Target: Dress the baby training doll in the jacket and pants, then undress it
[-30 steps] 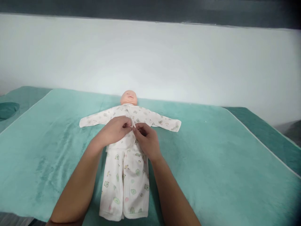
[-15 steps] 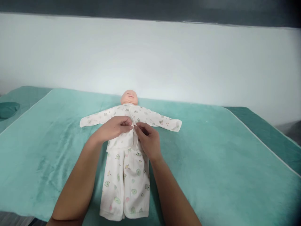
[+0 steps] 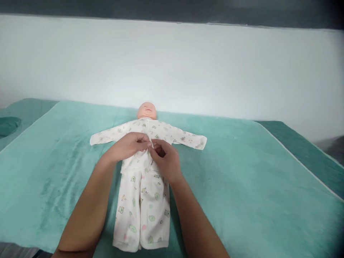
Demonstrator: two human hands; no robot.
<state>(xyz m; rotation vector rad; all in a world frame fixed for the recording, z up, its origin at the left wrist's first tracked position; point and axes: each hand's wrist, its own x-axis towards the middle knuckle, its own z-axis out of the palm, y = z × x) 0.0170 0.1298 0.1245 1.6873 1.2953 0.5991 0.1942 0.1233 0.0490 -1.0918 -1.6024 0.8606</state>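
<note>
A baby doll [image 3: 146, 110] lies on its back, head away from me, its sleeves spread to both sides. It wears a white printed baby shirt [image 3: 134, 164] with a front opening, and matching trousers [image 3: 131, 211]. My left hand [image 3: 132, 146] pinches the shirt's front edge at chest height. Close against it, my right hand [image 3: 167, 157] has thumb and fingers closed on the other side of the same opening. The fingertips nearly meet, and whatever fastener lies between them is too small to make out.
A light green plush sheet [image 3: 236, 186] covers the surface under the doll. Darker green cloth [image 3: 301, 154] borders it at right and left. Behind stands a white wall [image 3: 172, 68] with a dark band on top. Grey flooring shows at the lower left corner.
Both hands stay at the shirt's front opening, with only small finger movements. The right fingertips have shifted slightly against the cloth edge. The doll keeps its pose.
</note>
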